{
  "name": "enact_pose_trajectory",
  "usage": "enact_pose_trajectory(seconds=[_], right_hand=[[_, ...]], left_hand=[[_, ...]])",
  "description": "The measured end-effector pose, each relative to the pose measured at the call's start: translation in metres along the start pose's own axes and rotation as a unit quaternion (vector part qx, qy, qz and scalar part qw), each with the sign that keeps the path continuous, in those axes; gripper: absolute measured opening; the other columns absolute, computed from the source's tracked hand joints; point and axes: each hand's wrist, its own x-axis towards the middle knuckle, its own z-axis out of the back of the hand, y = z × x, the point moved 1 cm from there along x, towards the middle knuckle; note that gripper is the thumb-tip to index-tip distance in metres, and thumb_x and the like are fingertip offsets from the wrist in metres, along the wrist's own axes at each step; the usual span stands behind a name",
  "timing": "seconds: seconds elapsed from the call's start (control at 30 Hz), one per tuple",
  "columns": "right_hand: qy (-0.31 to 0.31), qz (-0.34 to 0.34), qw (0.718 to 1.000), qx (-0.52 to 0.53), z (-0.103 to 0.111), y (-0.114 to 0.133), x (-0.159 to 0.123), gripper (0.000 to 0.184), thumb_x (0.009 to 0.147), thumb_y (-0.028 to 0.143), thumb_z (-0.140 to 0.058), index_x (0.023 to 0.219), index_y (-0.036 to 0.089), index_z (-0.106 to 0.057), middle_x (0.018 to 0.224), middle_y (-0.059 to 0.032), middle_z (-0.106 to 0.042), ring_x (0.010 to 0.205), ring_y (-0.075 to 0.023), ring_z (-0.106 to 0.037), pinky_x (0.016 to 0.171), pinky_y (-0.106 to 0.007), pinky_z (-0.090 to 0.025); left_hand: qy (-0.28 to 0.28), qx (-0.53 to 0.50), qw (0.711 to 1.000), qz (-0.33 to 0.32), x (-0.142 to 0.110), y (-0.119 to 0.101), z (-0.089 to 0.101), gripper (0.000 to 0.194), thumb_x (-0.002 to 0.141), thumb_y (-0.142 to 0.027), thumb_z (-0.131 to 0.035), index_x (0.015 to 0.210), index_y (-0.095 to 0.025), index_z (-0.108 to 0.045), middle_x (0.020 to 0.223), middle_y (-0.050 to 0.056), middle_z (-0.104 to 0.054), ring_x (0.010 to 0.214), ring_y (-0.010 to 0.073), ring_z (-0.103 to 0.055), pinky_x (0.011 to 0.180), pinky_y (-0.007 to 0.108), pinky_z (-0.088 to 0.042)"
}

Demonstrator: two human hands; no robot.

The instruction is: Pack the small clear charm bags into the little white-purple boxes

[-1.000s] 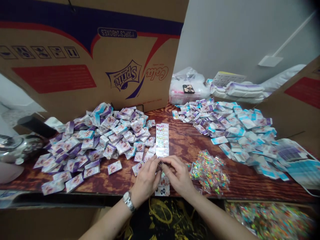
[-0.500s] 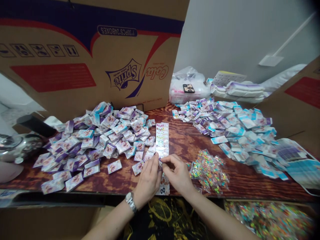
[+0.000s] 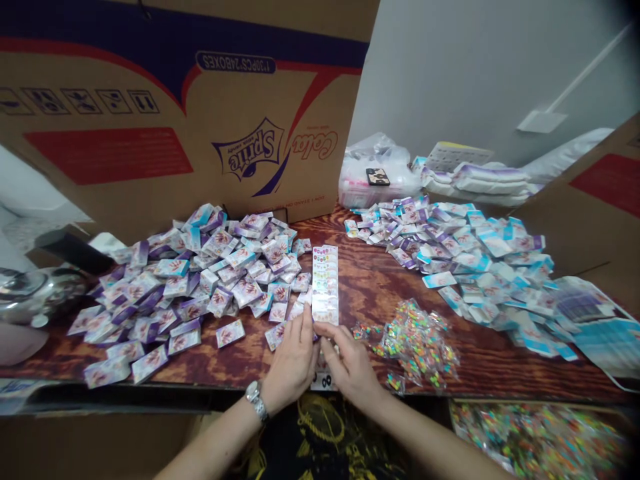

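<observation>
My left hand (image 3: 295, 357), with a silver watch at its wrist, has its fingers pressed together and angled forward. My right hand (image 3: 347, 360) meets it, index finger and thumb curled inward. Between them is a small box, mostly hidden; only a bit of its purple edge shows by the fingertips. Both hands are over the near part of a strip of printed sticker sheets (image 3: 325, 283) lying lengthwise on the table. Just left of my left hand are small white-and-purple boxes (image 3: 230, 333). Right of my right hand lies a heap of clear packets of colourful candy (image 3: 420, 343).
A large pile of closed boxes (image 3: 170, 287) covers the table's left side. Flatter cartons (image 3: 465, 243) are heaped at the right. A big cardboard box (image 3: 200, 133) stands behind. Below the right table edge more candy packets (image 3: 540, 440) fill a container. A phone (image 3: 377, 177) rests on plastic bags.
Both hands have shifted slightly nearer and my right fingers have moved in against my left hand. Candy packets beside my right hand now show more fully.
</observation>
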Motion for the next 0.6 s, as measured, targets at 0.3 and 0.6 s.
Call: enact_pose_trajectory(seconds=[0.3, 0.6], right_hand=[[0.223, 0.057, 0.938, -0.261, 0.034, -0.093, 0.09, 0.075, 0.083, 0.052, -0.05, 0.143, 0.014, -0.026, 0.147, -0.0148, -0.026, 0.136, -0.0296, -0.021, 0.108, -0.045, -0.024], [0.247, 0.057, 0.924, -0.287, 0.017, -0.105, 0.082, 0.067, 0.081, 0.055, -0.054, 0.138, 0.024, -0.036, 0.144, -0.009, -0.036, 0.133, -0.0318, -0.026, 0.105, -0.054, -0.022]], left_hand=[[-0.136, 0.188, 0.968, 0.098, 0.098, 0.113, 0.14, 0.065, 0.088, -0.029, -0.047, 0.139, -0.001, -0.02, 0.131, 0.024, -0.035, 0.121, 0.042, -0.029, 0.093, 0.061, -0.031], [-0.082, 0.018, 0.996, 0.007, 0.048, 0.053, 0.073, 0.051, 0.086, -0.031, -0.051, 0.132, -0.011, -0.039, 0.133, 0.016, -0.043, 0.126, 0.0271, -0.037, 0.106, 0.045, -0.03]])
